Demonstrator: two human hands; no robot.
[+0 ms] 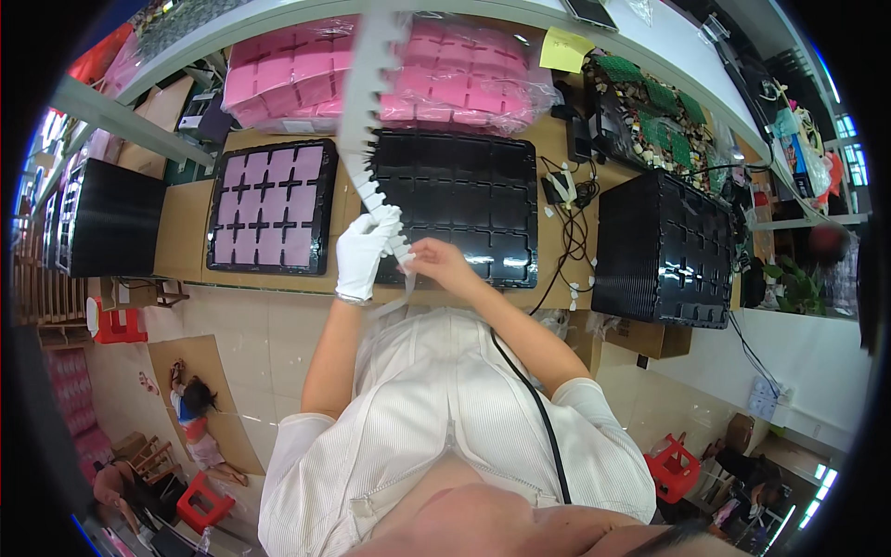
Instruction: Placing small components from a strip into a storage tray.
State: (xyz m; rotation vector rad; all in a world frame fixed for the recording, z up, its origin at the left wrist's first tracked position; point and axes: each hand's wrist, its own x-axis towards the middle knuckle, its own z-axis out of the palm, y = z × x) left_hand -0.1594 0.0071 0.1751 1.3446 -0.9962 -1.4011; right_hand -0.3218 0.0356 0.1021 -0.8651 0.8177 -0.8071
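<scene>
A long pale strip with notched, tooth-like edges (357,102) runs from above the bench down to my hands. My left hand (365,246), in a white glove, is closed around its lower part. Bare, my right hand (436,261) pinches at the strip's lower end, just right of the glove. From there a thin whitish ribbon (401,299) hangs toward my lap; whether it is part of the strip I cannot tell. Under and behind both hands lies a black plastic tray with moulded compartments (464,200).
Left of my hands, a black tray holds pink-lilac pads (269,209). Tall stacks of black trays stand at the left (121,223) and right (664,251). Bagged pink trays (288,70) line the back. Black cables (577,218) and a bin of green circuit boards (659,107) are at right.
</scene>
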